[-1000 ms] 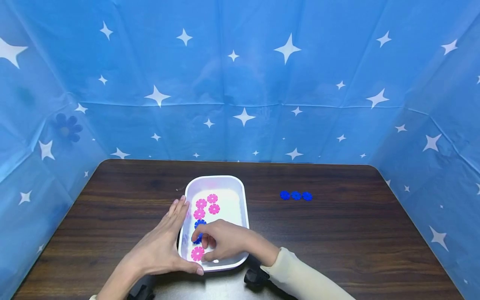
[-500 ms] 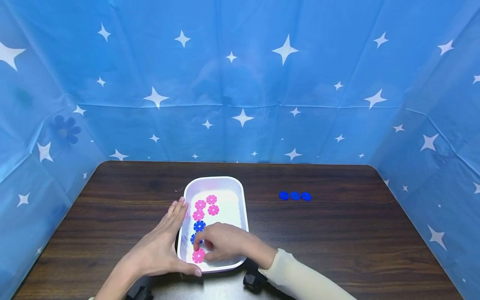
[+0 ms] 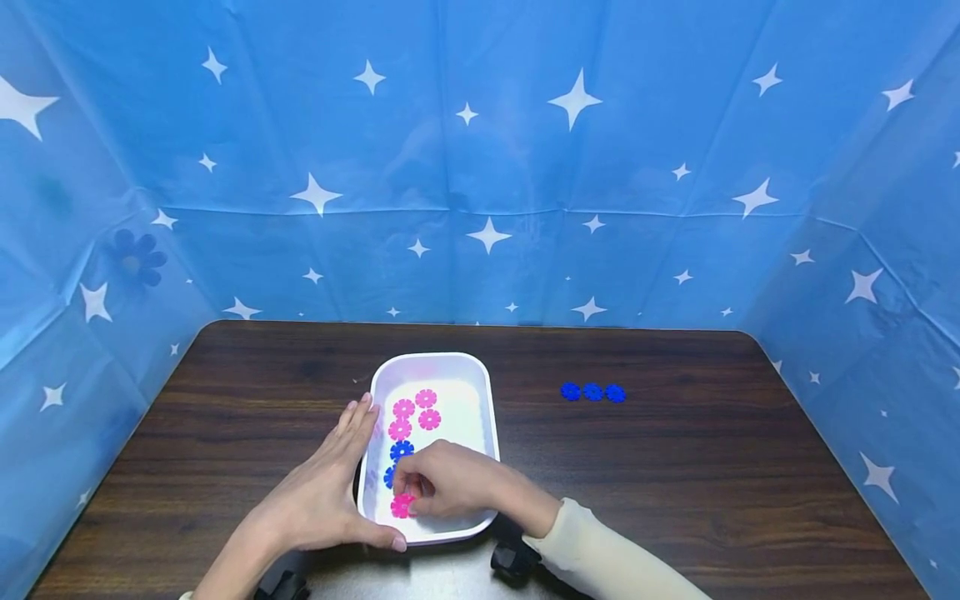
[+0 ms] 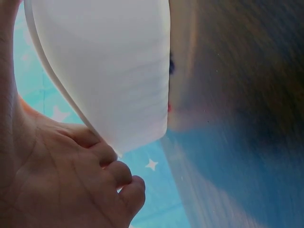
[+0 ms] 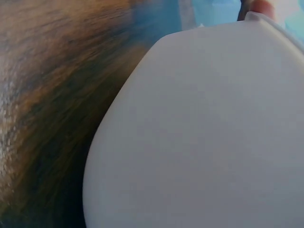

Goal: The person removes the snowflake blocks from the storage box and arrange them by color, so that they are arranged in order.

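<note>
Bracing the tray while picking at a pink flower

Left hand [image 3: 322, 496] lies flat, fingers straight, against the white tray's [image 3: 491, 417] left wall, steadying it mid-table; right hand [image 3: 450, 479] reaches inside, fingertips pinching a pink flower piece [image 3: 401, 506] at the near end, beside two blue ones.

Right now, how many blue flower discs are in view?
5: three in a row on the table right of the white tray; two in the tray, one clear, one partly under the right hand. More may be hidden.
</note>
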The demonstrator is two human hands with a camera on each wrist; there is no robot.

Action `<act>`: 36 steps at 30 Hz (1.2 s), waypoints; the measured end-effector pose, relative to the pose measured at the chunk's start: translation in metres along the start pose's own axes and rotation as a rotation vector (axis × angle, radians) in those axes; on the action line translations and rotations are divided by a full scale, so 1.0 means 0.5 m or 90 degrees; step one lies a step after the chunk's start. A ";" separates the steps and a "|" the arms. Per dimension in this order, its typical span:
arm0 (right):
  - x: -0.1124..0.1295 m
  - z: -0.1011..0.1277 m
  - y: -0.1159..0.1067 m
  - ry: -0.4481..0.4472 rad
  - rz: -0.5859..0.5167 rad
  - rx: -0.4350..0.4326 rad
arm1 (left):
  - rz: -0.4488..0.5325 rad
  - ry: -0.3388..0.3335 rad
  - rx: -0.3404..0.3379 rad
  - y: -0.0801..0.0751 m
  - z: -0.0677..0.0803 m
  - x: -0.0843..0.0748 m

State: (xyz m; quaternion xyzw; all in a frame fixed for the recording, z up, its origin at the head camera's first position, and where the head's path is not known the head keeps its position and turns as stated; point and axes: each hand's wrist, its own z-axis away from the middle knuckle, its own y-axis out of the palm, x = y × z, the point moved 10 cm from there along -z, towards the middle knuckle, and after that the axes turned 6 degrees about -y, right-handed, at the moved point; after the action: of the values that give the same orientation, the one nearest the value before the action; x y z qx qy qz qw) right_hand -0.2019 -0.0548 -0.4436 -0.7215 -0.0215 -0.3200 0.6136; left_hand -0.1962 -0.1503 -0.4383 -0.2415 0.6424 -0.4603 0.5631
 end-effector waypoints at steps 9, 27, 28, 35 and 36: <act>0.017 0.025 -0.048 -0.024 -0.056 -0.094 | -0.002 0.006 0.002 0.000 -0.001 -0.005; -0.042 0.124 -0.137 0.052 -0.141 -0.291 | 0.002 -0.019 0.008 0.002 -0.002 0.002; -0.046 0.129 -0.141 0.056 -0.147 -0.298 | 0.005 -0.021 0.010 0.002 -0.002 0.002; -0.080 0.168 -0.159 0.092 -0.186 -0.344 | 0.011 -0.041 0.023 0.006 -0.005 0.010; -0.084 0.174 -0.162 0.097 -0.188 -0.351 | 0.012 -0.042 0.024 0.006 -0.004 0.010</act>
State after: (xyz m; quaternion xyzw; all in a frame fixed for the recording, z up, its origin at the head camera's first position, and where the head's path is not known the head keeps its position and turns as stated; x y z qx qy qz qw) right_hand -0.2318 0.0583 -0.3974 -0.8238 0.0077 -0.4522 0.3419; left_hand -0.1989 -0.1523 -0.4436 -0.2399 0.6171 -0.4589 0.5925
